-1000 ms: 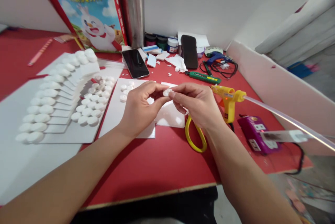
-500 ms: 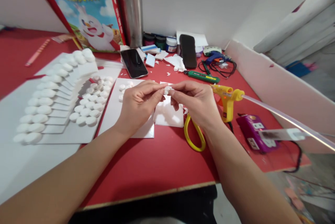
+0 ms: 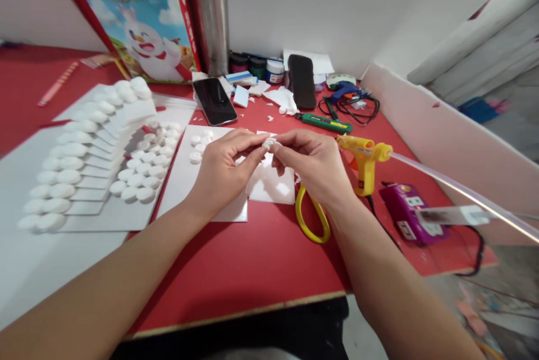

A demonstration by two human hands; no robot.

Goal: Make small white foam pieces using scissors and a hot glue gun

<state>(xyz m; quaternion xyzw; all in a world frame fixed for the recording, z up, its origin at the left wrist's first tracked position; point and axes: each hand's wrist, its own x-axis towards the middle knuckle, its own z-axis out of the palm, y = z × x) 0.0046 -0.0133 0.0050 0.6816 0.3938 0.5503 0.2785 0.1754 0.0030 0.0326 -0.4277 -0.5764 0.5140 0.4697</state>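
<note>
A small white piece (image 3: 270,144), its kind too small to make out, is pinched between the fingertips of both hands above a white square card (image 3: 270,190). My left hand (image 3: 229,166) is closed on its left side, over a white board (image 3: 181,194). From the right, my right hand (image 3: 314,160) grips the same piece with thumb and forefinger. Several small white discs (image 3: 196,156) lie on the board beside my left hand. A yellow handle loop (image 3: 312,222), perhaps of scissors, shows below my right hand; the rest of it is hidden.
At left, rows of white ovals (image 3: 59,190) on cards and more white discs (image 3: 135,180) cover boards. A yellow glue gun (image 3: 365,166) with a long clear stick and a purple box (image 3: 410,211) stand at right. Behind lie two phones (image 3: 215,101), a green-handled tool (image 3: 326,123) and a steel flask (image 3: 209,17).
Both hands hold almost the same place, with the white piece turned slightly between the fingertips. The whole view has shifted very slightly.
</note>
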